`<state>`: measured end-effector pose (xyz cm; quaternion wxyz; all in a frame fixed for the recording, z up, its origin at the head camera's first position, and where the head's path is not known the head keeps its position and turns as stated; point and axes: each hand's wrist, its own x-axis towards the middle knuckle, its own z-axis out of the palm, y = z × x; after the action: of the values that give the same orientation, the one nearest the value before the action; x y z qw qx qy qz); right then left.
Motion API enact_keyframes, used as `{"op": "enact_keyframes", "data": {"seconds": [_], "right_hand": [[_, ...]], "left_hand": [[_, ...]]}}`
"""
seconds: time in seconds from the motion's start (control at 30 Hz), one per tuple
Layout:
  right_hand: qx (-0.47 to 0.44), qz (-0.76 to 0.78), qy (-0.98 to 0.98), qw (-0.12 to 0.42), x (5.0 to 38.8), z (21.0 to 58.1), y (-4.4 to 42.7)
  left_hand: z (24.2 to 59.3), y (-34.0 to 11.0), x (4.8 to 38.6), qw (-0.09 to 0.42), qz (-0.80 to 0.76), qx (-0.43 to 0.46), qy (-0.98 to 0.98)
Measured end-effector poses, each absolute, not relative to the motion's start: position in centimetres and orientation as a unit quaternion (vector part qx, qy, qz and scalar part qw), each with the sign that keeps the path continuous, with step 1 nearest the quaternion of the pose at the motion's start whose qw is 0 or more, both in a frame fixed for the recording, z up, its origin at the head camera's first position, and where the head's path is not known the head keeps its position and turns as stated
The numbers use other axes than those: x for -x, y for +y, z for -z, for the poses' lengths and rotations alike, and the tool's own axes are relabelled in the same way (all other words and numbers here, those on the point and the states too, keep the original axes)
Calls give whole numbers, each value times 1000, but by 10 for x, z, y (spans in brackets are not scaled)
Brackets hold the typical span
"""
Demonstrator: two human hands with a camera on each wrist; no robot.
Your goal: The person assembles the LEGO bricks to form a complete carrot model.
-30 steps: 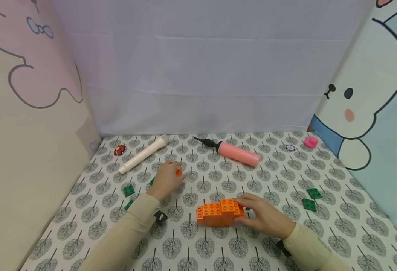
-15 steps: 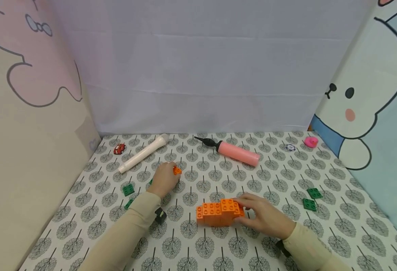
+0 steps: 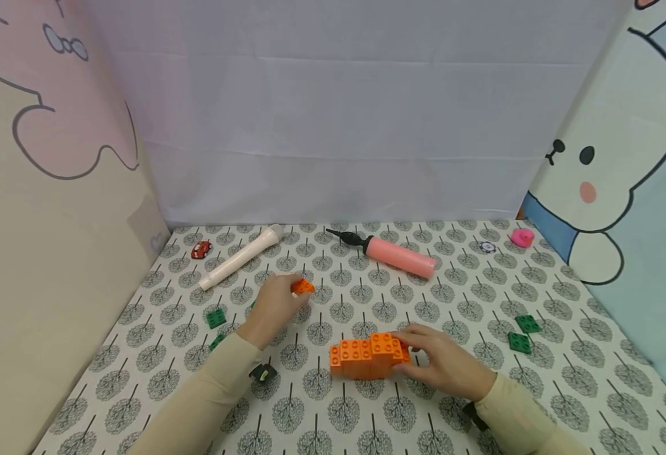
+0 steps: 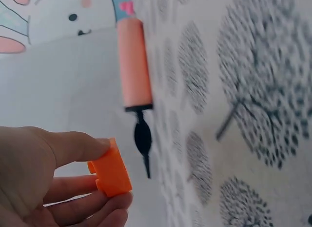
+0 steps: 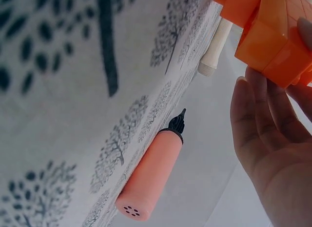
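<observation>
My left hand (image 3: 274, 304) pinches a small orange toy brick (image 4: 112, 171) between thumb and fingers; in the left wrist view its studs face the palm. In the head view this brick shows past the fingertips, over the left-middle of the table. Nearer the front, several orange bricks joined into a stepped block (image 3: 361, 361) stand on the cloth, studs up. Fingers and thumb of my right hand (image 3: 443, 363) grip the block's right end. The right wrist view shows fingertips against part of the orange block (image 5: 275, 39); the rest is cut off.
Green bricks (image 3: 215, 318) lie left of centre, partly behind the left arm, and two more green bricks (image 3: 519, 343) lie right. Farther back are a white tube-shaped thing (image 3: 242, 258), a pink hand pump (image 3: 399, 258), a red toy car (image 3: 200, 250), a round chip (image 3: 487, 248) and a pink duck (image 3: 522, 237).
My left hand has taken hold of the small orange brick and shifted it slightly to the right. The right hand and the stepped block have stayed in place.
</observation>
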<state>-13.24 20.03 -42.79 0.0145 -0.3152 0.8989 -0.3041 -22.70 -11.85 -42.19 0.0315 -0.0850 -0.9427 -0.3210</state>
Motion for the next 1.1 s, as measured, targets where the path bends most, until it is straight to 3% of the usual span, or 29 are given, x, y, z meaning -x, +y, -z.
{"op": "enact_keyframes", "data": {"seconds": [0.23,0.4,0.93,1.1], "right_hand": [[311,302,901,16,133,428,201],[318,309,896,10,133,429,201],[324,315,892,10,134,430,200],[328,316,890,9,133,430,201]], "left_hand": [[403,-104,190,69,361,238,-899],[400,-90,169,51,384,332,-860],[404,-75,146,-1,396,379,-836],[406,-74,144,5,393,377,-838]]}}
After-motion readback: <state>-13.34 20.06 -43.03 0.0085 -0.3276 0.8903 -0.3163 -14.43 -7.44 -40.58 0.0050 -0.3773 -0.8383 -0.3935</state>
